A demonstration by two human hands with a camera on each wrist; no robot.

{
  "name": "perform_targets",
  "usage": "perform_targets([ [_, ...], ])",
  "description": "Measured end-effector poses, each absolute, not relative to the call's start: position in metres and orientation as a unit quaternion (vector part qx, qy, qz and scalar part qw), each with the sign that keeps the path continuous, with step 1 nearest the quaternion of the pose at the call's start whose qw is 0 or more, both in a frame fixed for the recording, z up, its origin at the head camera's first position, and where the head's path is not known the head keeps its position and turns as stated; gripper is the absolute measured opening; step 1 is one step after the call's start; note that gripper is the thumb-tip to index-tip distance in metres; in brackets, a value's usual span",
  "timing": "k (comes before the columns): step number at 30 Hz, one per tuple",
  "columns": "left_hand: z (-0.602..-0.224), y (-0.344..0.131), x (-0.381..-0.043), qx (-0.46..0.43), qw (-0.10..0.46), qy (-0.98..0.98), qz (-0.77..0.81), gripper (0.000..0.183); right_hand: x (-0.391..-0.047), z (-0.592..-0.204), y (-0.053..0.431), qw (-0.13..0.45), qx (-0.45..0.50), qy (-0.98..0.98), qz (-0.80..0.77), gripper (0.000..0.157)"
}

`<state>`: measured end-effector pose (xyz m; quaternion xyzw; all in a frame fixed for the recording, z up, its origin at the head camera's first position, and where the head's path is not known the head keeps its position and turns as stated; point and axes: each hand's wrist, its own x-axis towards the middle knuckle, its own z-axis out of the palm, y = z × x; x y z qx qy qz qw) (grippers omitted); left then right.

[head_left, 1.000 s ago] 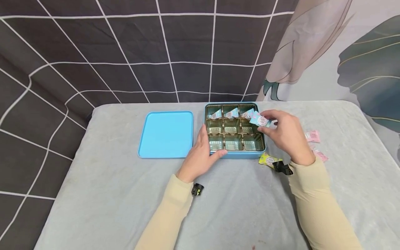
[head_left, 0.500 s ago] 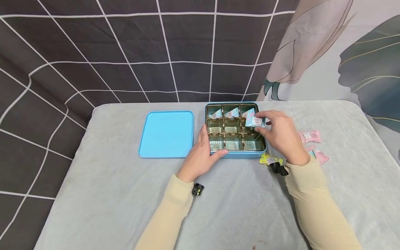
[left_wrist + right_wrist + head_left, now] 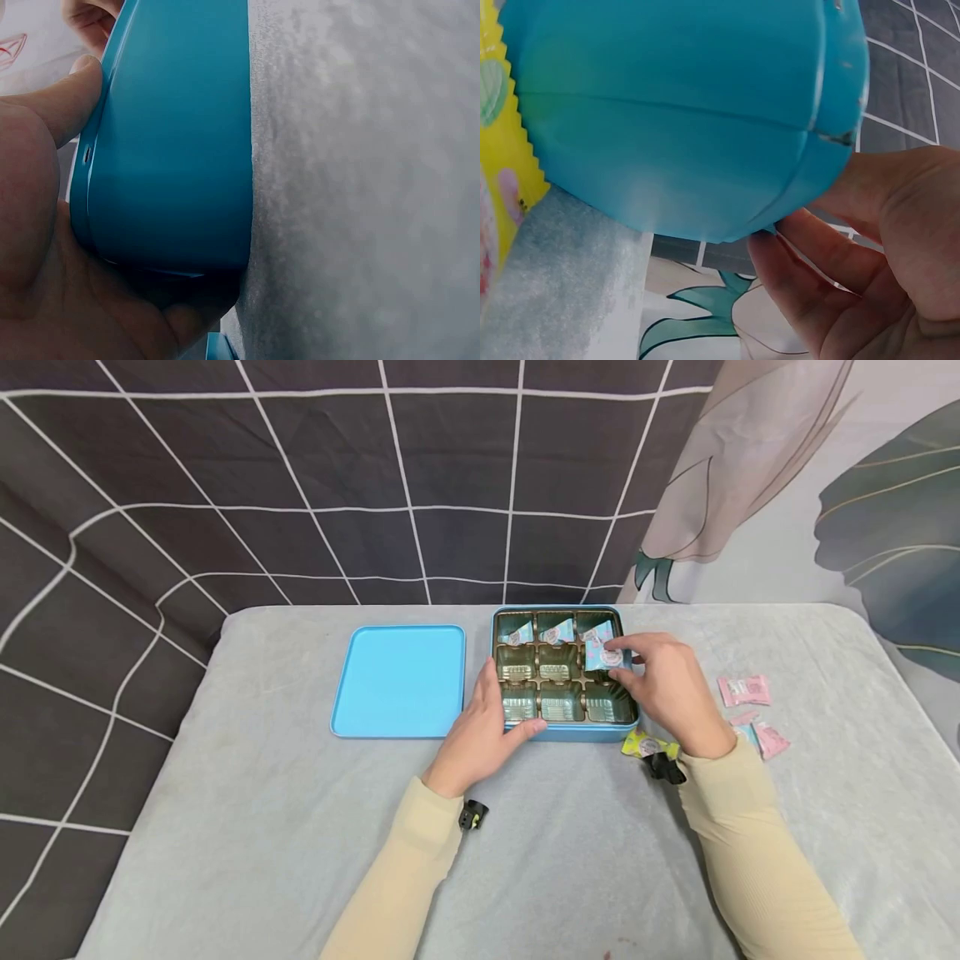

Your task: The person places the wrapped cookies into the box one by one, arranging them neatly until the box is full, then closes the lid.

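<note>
A blue tin box [image 3: 590,732] with a gold tray of small compartments stands on the grey cloth. My left hand [image 3: 477,727] holds its near left corner, fingers along the left side and thumb at the front rim; the left wrist view shows the thumb [image 3: 71,97] against that rim. Between thumb and fingertips my right hand [image 3: 669,689] pinches a blue wrapped candy [image 3: 602,656] over the middle row's right compartment. In the back row lie blue candies [image 3: 557,632], one per compartment. In the right wrist view the tin's wall mostly hides the pinched candy.
Left of the tin lies its flat blue lid [image 3: 399,682]. A yellow wrapped candy [image 3: 643,744] sits by the tin's near right corner, close to the right wrist. Pink candies [image 3: 744,689] lie farther right. A dark gridded curtain [image 3: 450,468] hangs behind the table.
My right hand has moved left and slightly toward the near side, bringing the blue candy from the tin's right edge over the middle row. The left hand and the tin stay in place.
</note>
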<state>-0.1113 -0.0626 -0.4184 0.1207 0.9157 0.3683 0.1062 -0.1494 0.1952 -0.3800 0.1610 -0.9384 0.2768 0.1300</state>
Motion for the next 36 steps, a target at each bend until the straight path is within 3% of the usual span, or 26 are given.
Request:
perform_targets([
  [21,-0.41,-0.061,-0.119,0.124,0.088,0.915,0.373,0.109,-0.157,-0.373,0.189,0.137,0.143,-0.941,0.275,0.028],
  [36,-0.414,-0.064,-0.105,0.116,0.105,0.914,0.375,0.109,-0.142,-0.388,0.18,0.149,0.137,-0.94,0.275,0.028],
])
